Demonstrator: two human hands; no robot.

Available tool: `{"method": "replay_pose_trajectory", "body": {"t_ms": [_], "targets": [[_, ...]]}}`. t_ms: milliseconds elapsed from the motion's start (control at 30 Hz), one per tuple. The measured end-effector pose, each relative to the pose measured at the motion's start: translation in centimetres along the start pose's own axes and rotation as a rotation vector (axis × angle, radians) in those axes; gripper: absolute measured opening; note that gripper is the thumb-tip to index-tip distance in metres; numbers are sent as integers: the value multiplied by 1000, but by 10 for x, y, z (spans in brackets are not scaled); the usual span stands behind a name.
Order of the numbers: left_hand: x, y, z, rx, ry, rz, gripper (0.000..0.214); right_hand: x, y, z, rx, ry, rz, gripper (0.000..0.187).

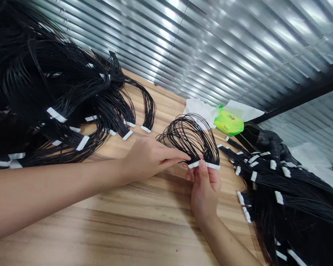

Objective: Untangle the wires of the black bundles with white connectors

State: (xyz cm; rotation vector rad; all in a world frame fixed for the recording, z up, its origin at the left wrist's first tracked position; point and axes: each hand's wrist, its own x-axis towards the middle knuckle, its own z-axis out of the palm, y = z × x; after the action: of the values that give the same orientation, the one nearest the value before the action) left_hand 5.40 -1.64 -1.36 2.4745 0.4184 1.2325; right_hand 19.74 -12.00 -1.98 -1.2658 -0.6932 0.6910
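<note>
As the left hand [152,160] and right hand [204,192] pinch the white connector [204,165] of a looped black wire harness [190,138] above a wooden workbench [100,221], a firm, level grip best keeps it untangled.

Black looped wire harness [191,136] with white connector [204,165], pinched by left hand [152,159] and right hand [204,188]. Further harnesses [58,92] lie heaped both sides on wooden workbench [100,221]; green packet [229,123] beyond.
</note>
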Motion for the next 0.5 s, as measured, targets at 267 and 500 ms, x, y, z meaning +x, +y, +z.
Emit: {"method": "replay_pose_trajectory", "body": {"t_ms": [267,500], "targets": [[2,2,-2,-14,-166,-217,11,-1,0,2,-113,-14,18,26],[7,5,-3,193,-178,-71,18,-2,-2,2,-206,7,4,32]]}}
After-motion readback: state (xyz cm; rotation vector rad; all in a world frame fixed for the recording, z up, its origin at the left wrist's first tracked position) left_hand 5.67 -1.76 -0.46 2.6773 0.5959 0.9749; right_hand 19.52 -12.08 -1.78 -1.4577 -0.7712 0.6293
